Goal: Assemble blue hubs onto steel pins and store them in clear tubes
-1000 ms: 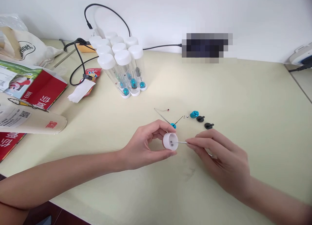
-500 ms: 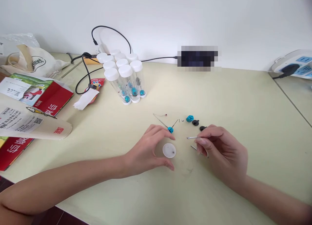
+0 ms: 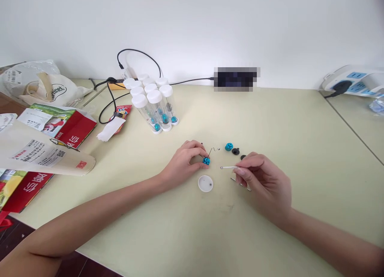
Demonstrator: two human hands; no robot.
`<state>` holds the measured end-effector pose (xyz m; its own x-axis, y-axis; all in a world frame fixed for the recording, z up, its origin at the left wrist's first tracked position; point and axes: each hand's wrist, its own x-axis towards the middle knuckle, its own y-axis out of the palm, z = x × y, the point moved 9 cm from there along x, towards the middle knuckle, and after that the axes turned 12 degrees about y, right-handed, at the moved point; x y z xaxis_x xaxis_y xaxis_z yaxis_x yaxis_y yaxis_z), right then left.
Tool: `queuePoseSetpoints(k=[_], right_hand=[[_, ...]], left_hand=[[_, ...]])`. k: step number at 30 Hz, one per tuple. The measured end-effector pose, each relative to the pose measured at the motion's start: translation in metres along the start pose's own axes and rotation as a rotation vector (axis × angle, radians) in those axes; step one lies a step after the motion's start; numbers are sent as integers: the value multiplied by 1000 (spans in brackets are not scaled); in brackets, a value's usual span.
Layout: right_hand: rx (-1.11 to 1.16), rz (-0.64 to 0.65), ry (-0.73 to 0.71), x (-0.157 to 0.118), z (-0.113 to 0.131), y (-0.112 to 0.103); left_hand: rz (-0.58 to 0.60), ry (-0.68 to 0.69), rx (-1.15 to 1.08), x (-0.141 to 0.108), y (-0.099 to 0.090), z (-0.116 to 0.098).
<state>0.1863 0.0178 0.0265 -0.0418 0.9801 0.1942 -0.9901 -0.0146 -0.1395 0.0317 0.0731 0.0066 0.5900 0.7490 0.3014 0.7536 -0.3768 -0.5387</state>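
Note:
The fingers and thumb of my left hand [image 3: 186, 163] close round a small blue part [image 3: 206, 161] with thin metal rods sticking up from it. My right hand [image 3: 264, 181] pinches a thin metal rod [image 3: 228, 167] that points left. Below the blue part lies a round white cap [image 3: 205, 183] with tiny dark bits in it. Another metal rod [image 3: 237, 181] lies under my right fingers. Behind my right hand are a second blue part [image 3: 229, 147] and a black piece [image 3: 235, 151], with another black piece partly hidden. Tiny metal bits [image 3: 214, 149] lie between the blue parts.
Several clear tubes with white caps [image 3: 154, 97] stand at the back left. Further left are a red snack packet [image 3: 121, 113], a cup [image 3: 42, 153], boxes [image 3: 78, 129] and a cloth bag [image 3: 57, 91]. A power strip [image 3: 357, 83] sits at the back right.
My left hand has moved from around the white cap to the blue part and closed on it. My right hand still pinches the rod. The camera view has shifted a little.

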Motion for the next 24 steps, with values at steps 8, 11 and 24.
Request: queuePoseSetpoints(k=[8,11,24], right_hand=[[-108,51,42,0,-2,8],[-189,38,-5,-3,1,8],[-253,28,-44,-3,4,9]], left_hand=[[22,-34,-708,-4,11,-2],[49,-52,-800,-6,14,-3],[25,-177,-893,-10,19,7]])
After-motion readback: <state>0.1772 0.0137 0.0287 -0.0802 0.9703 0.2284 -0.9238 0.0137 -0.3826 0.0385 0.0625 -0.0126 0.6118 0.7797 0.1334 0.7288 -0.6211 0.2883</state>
